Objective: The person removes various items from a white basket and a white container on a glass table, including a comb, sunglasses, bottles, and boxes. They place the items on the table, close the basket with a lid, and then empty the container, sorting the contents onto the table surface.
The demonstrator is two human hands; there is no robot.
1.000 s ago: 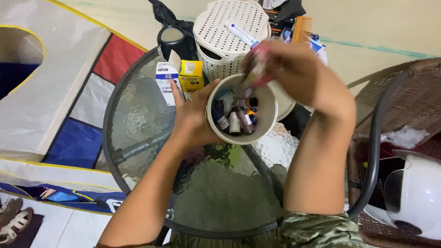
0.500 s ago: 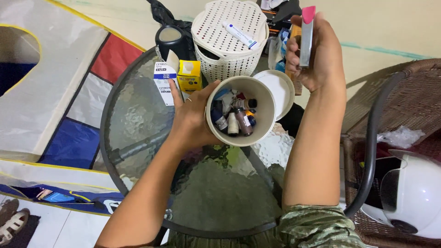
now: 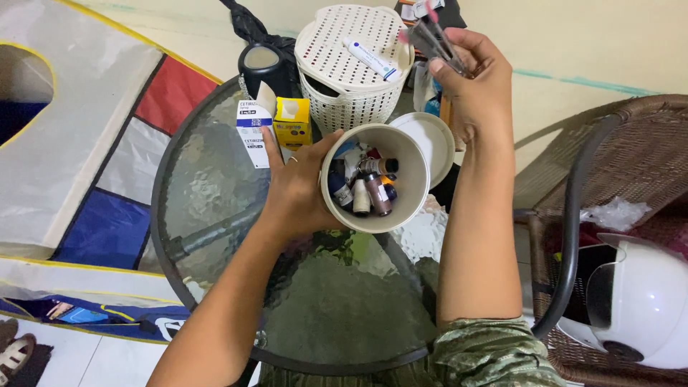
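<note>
Two hands over our round glass table (image 3: 215, 193): left hand (image 3: 297, 190) grips a beige cup (image 3: 412, 193) of small bottles; right hand (image 3: 476, 86) pinches a blurred pink-tipped tool (image 3: 436, 36) beside the white basket (image 3: 351, 72).

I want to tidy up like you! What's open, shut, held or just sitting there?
Beige tub: open, full of small bottles, held by left hand.
White lid: off, behind the tub.
Slim pink-tipped item: blurred, gripped in right hand.
White basket: lid on, tube lying on top.
Yellow box: standing on the glass table.
</note>
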